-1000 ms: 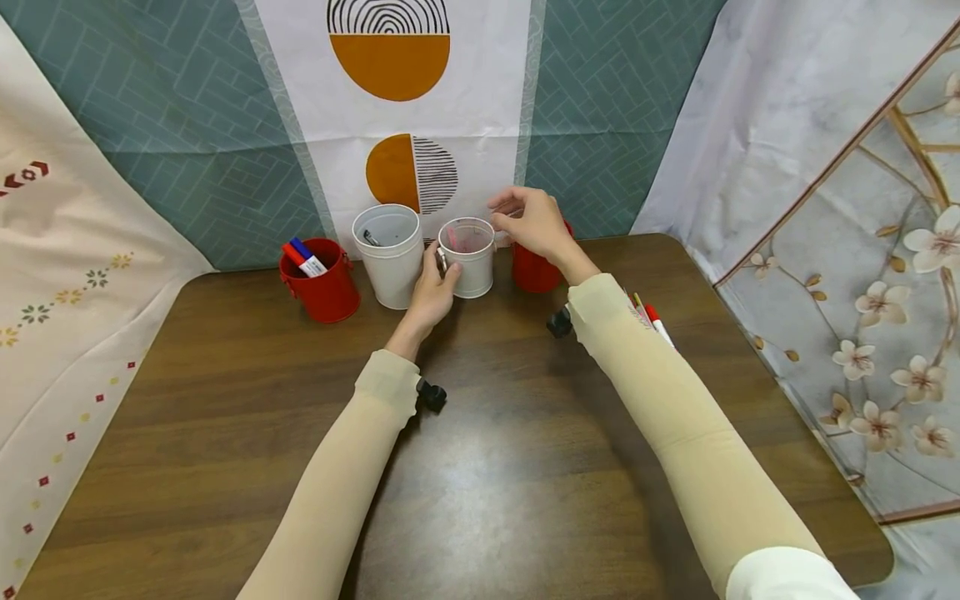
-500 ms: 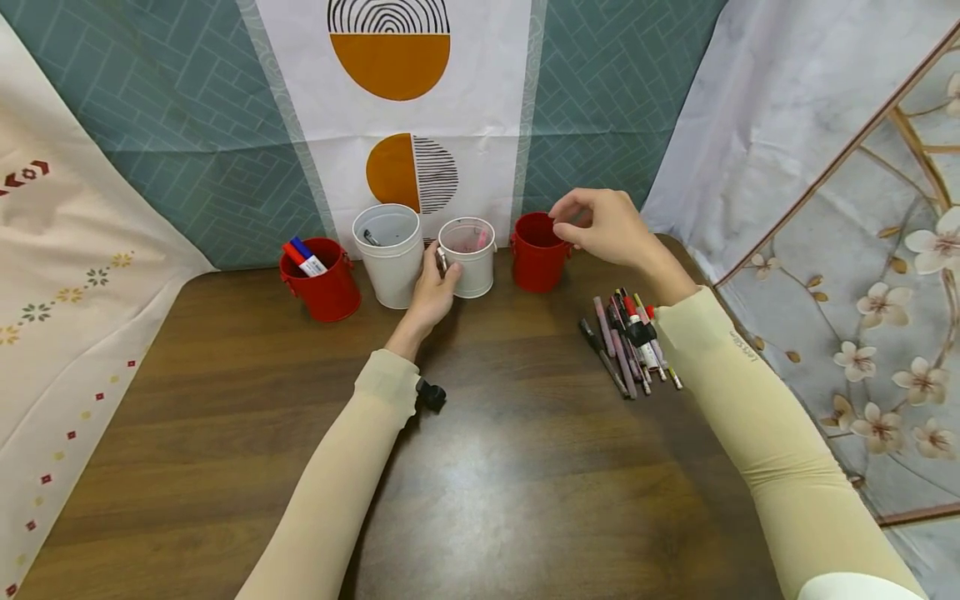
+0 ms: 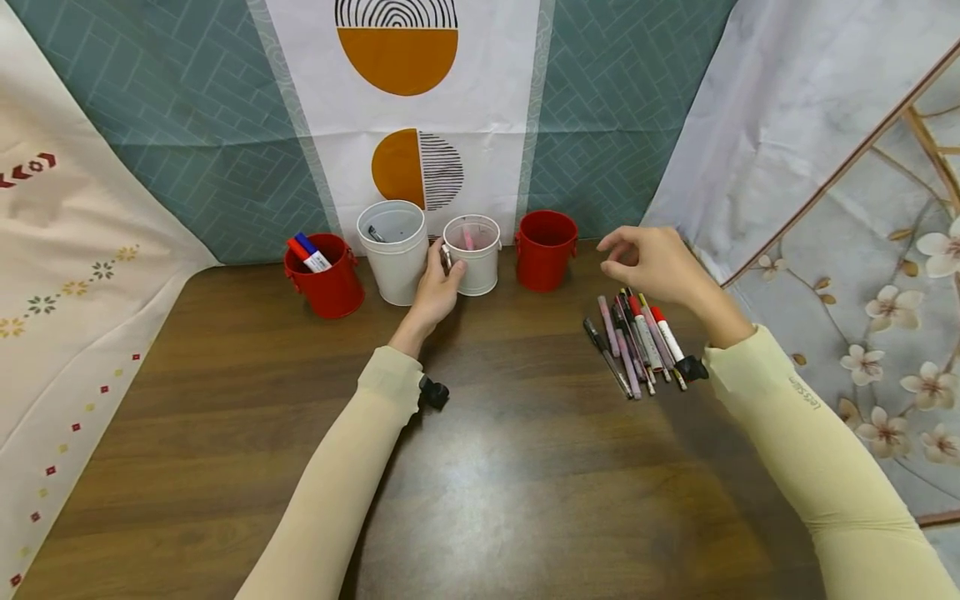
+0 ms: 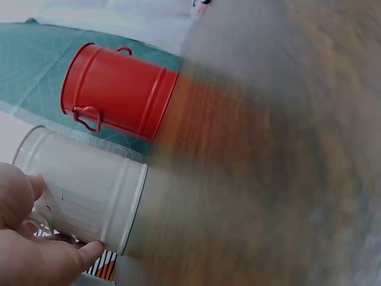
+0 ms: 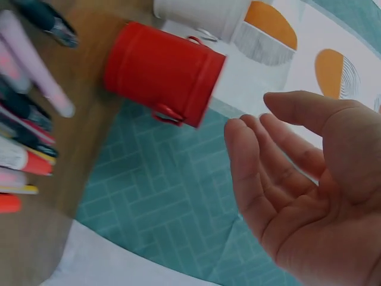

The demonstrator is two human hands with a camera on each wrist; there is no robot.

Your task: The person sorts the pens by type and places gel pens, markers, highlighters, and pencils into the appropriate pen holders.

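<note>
My left hand (image 3: 437,287) grips the side of a small white bucket (image 3: 480,271), at its handle; a pink item stands inside the bucket. In the left wrist view, the thumb and fingers of this hand lie against the white bucket (image 4: 89,185). Above a heap of pens and markers (image 3: 637,342) hovers my right hand (image 3: 652,262), its fingers loosely bent with nothing between them. The right wrist view shows the same bare hand (image 5: 309,185) apart from the red bucket (image 5: 164,71).
A larger white bucket (image 3: 397,262) with a dark pen inside stands left of the small one. Farther left, a red bucket (image 3: 333,287) holds a red and a blue marker. Another red bucket (image 3: 543,262) stands to the right. Patterned cloth hangs behind the wooden table (image 3: 480,467).
My right hand has moved right from beside the small white bucket, past the right red bucket, to above the pens. The left hand keeps its hold. The head view has shifted slightly.
</note>
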